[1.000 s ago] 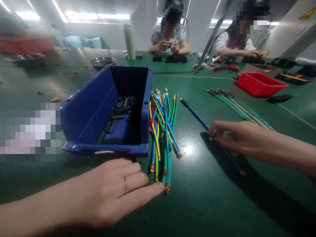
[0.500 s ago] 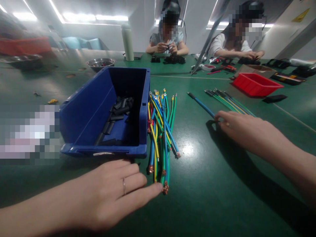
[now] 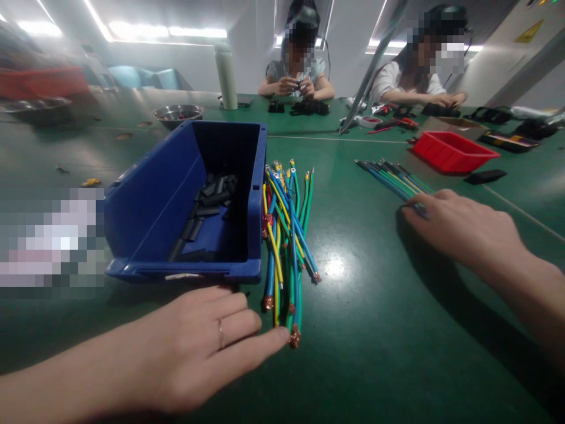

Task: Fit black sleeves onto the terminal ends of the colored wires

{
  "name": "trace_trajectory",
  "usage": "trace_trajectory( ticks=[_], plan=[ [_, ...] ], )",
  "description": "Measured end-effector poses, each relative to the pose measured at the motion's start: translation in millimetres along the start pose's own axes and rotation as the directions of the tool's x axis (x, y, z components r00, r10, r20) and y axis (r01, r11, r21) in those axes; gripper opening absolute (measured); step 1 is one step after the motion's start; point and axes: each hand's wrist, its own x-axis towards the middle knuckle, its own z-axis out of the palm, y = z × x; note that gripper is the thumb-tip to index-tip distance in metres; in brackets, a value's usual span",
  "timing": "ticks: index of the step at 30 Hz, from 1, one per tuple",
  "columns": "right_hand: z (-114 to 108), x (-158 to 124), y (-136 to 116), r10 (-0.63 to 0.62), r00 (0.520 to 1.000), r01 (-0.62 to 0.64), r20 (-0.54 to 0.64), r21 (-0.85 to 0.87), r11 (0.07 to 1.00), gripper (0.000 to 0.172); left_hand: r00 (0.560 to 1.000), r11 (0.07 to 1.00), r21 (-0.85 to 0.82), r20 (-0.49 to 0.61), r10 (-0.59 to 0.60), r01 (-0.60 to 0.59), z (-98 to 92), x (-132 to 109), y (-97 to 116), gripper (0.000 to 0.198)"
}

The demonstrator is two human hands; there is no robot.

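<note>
My left hand [image 3: 194, 347] lies on the table in front of a blue bin [image 3: 183, 272], its index finger stretched out with the tip against the bare copper ends of a wire bundle [image 3: 293, 235]. Blue, green and yellow wires with ring terminals at the far ends make up that bundle. Black sleeve pieces [image 3: 212, 197] are inside the bin. At the right, my right hand [image 3: 459, 227] is closed on the near end of a blue wire [image 3: 391, 185]. This wire lies beside a row of green and yellow wires [image 3: 408, 176] with black sleeved ends; my hand hides the near ends.
A red tray [image 3: 452, 153] and a black piece [image 3: 485, 176] sit beyond my right hand. Behind the bin are a metal bowl [image 3: 176, 115] and a pale green bottle [image 3: 226, 79]. Two people work across the green table [image 3: 353, 353], near a slanted metal pole [image 3: 371, 73].
My right hand has moved right with the blue wire, bringing it from apart to alongside the sleeved wires. My left hand stays in place.
</note>
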Motion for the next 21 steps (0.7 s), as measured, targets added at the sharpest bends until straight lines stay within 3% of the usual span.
trace_trajectory(
  ticks=[9, 16, 21],
  plan=[
    [1, -5, -24, -0.184, 0.978, 0.190, -0.099, 0.055, 0.980, 0.042, 1.000, 1.000, 0.011, 0.011, -0.007, 0.007, -0.2, -4, 0, 0.040],
    [11, -6, -21, -0.117, 0.982, 0.132, -0.148, 0.095, 0.987, 0.045, 1.000, 1.000, 0.002, 0.011, 0.003, -0.003, 1.6, -5, 1, 0.040],
    [14, 1, -18, -0.199, 0.963, 0.232, -0.183, 0.183, 0.955, 0.043, 1.000, 1.000, -0.002, 0.021, -0.001, 0.001, 2.6, -4, -1, 0.039]
  ],
)
